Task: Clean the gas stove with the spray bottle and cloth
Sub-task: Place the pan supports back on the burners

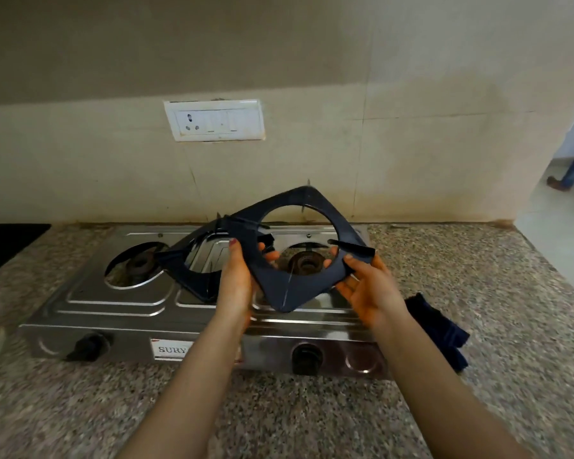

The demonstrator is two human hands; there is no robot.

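While its two pan supports are held up over it, the gas stove (113, 303), a two-burner model in stainless steel, is seen on the speckled granite counter (312, 419), its back close to the tiled wall (80, 167). A dark square pan support (289, 293) is held tilted above the right burner (304, 261). Its left edge is gripped by the left hand (236, 283), thumb on top and fingers curled through the round opening. Its right edge is pinched by the right hand (367, 293) between thumb and fingers. A second pan support (194, 281) is tilted behind the left hand, partly under the first; whether it is gripped too cannot be told. The left burner (140, 263) is left uncovered. Two black knobs (87, 346) are set in the stove's front panel. A dark blue cloth (439, 329) is crumpled on the counter just beside the stove's right end. A white switchboard (214, 120) is fixed to the wall above.
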